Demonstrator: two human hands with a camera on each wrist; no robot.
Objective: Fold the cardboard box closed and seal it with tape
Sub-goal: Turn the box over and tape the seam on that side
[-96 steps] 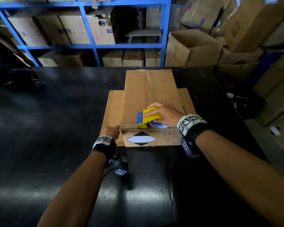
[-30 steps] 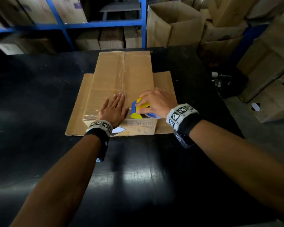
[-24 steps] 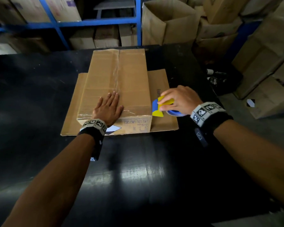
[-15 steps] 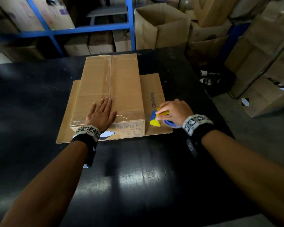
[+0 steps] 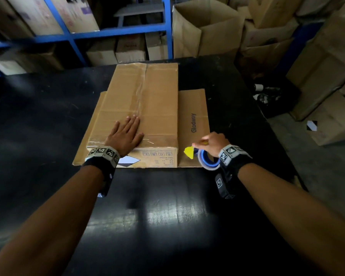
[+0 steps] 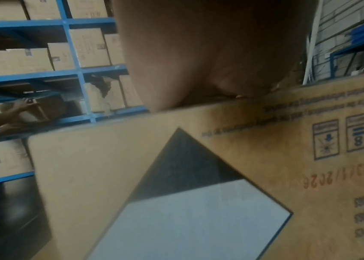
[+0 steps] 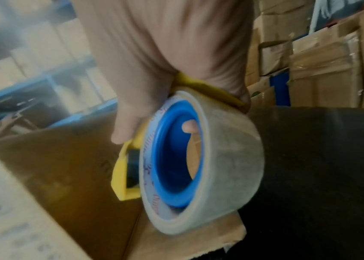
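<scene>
The cardboard box (image 5: 147, 108) lies closed on the black table, clear tape running along its top seam. My left hand (image 5: 126, 134) rests flat on the box top near its front edge, fingers straight; in the left wrist view the palm (image 6: 198, 61) presses above the box's front face (image 6: 176, 176) with its black-and-white diamond label. My right hand (image 5: 211, 143) grips the tape dispenser (image 5: 205, 158), yellow and blue with a clear roll, beside the box's right front corner. In the right wrist view the fingers curl round the dispenser (image 7: 187, 167), one fingertip inside the blue core.
A flat cardboard sheet (image 5: 195, 126) marked Glodway lies under the box. Blue shelving (image 5: 108, 32) with cartons stands behind the table (image 5: 167, 216). Open and stacked boxes (image 5: 205, 26) crowd the right side. Another person's arm (image 6: 5, 116) reaches into a shelf at the left.
My right hand has carried the dispenser off the box top to the right and down beside its front right corner. My left hand moved onto the box top and stays flat there.
</scene>
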